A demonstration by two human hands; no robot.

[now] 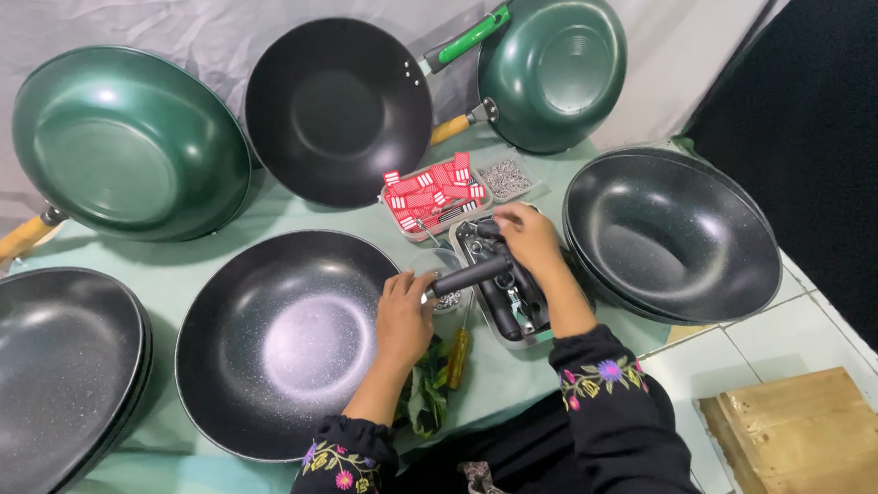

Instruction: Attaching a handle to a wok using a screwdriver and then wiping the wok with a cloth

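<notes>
A black speckled wok (274, 346) lies in front of me on the green cloth. My left hand (404, 314) rests on its right rim, fingers closed at the spot where a black handle (472, 274) meets the rim. My right hand (527, 237) reaches into a metal tray (499, 331) of several black handles and grips the far end of that handle. A screwdriver with a yellow-brown handle (459, 354) lies just under my left hand.
A stack of black woks (671, 233) sits at the right, another stack (40, 378) at the left. Green woks (128, 143) (553, 63) and a black one (337, 110) lean at the back. Trays of red tags (434, 194) and small metal parts (507, 178) stand behind; a wooden box (810, 438) lies on the tiles.
</notes>
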